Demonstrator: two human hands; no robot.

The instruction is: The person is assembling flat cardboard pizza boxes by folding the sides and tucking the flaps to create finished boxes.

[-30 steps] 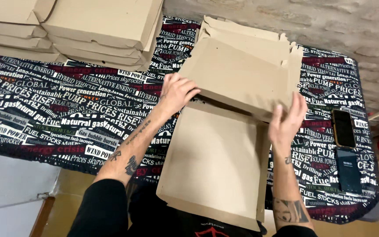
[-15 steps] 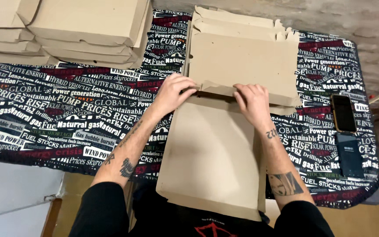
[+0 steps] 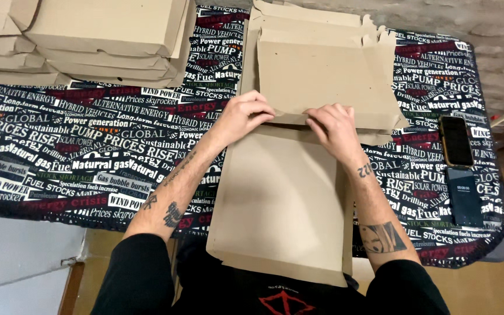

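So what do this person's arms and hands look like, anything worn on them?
Both hands are bare: no gloves, rings or watch show on the left hand or the right hand. Black sleeves are pushed up to the elbows. Dark tattoos mark both forearms, with small ones near the right wrist and a larger patch near the elbow.

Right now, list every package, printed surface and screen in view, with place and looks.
Flat box: centre, tan cardboard, both hands at its fold.
Blanks: behind it, tan, flat pile.
Folded boxes: far left, tan stack.
Cloth: covers table, black with white and red lettering.
Phone: right, dark screen.
Dark device: below the phone, black rectangle.
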